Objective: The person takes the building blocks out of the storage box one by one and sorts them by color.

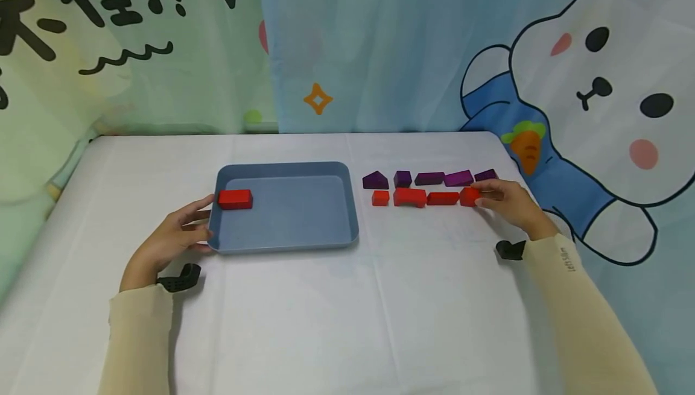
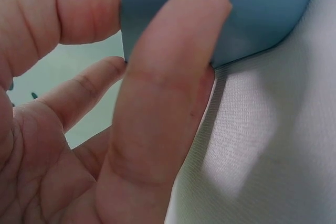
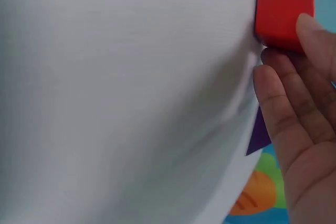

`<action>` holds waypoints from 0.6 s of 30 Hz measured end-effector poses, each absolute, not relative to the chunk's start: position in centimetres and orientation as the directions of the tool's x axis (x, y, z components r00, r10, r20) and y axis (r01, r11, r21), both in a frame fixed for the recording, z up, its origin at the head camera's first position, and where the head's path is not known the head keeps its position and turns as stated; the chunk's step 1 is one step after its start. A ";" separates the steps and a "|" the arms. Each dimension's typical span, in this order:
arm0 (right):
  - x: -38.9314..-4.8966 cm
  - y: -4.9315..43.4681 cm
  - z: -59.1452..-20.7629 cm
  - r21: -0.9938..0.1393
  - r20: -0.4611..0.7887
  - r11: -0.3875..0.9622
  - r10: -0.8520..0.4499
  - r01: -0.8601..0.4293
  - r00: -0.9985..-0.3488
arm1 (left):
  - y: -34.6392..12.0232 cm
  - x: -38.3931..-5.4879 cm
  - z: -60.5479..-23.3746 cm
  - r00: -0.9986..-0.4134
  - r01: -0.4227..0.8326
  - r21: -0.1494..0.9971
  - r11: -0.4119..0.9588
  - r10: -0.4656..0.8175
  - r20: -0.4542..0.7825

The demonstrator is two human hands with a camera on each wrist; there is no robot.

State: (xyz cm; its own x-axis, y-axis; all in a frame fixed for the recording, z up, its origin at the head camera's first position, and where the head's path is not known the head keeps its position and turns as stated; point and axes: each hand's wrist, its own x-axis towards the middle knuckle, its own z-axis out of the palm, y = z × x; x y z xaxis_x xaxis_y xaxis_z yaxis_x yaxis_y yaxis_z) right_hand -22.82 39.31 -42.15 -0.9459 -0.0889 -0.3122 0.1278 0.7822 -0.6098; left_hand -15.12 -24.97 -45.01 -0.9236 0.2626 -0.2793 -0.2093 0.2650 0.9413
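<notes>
A blue-grey rectangular tray (image 1: 304,217) lies on the white cloth, with a red rectangular block (image 1: 235,199) inside at its left end. My left hand (image 1: 168,239) holds the tray by its left side. In the left wrist view, the thumb (image 2: 168,77) lies across the tray's corner (image 2: 262,14), with a finger at the other side of it. To the right, my right hand (image 1: 513,205) pinches a red block (image 1: 469,196) at the right end of a row of red blocks. The right wrist view shows the thumb against this red block (image 3: 283,11) and fingers beneath it.
Other red blocks, an arch-like one (image 1: 409,196) among them, stand in the row right of the tray. Behind them runs a row of several purple blocks (image 1: 430,178). A printed curtain (image 1: 369,51) hangs behind the white-covered table (image 1: 304,322).
</notes>
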 end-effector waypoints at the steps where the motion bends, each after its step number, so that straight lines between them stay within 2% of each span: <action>1: -22.8 39.4 -42.4 -0.610 -0.307 0.783 -0.090 0.123 -0.948 | -25.0 -15.1 -45.1 -0.924 -0.208 0.942 0.264 0.264 -0.278; 8: -22.5 38.7 -41.2 -0.599 -0.255 0.798 -0.114 0.065 -0.960 | -25.3 -15.0 -45.0 -0.927 -0.198 0.946 0.256 0.266 -0.266; 18: -22.5 33.0 -37.0 -0.599 -0.004 0.787 -0.187 -0.147 -0.982 | -25.1 -15.3 -45.1 -0.924 -0.199 0.948 0.249 0.274 -0.266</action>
State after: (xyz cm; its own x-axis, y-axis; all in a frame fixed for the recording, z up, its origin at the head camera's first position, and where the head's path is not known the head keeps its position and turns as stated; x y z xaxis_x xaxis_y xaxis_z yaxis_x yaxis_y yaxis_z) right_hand -22.47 33.02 -37.02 -0.9824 -0.1870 -0.0044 -0.1472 0.7872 -0.5988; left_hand -15.28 -25.13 -45.12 -0.9240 0.2742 -0.2664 -0.1992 0.2494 0.9477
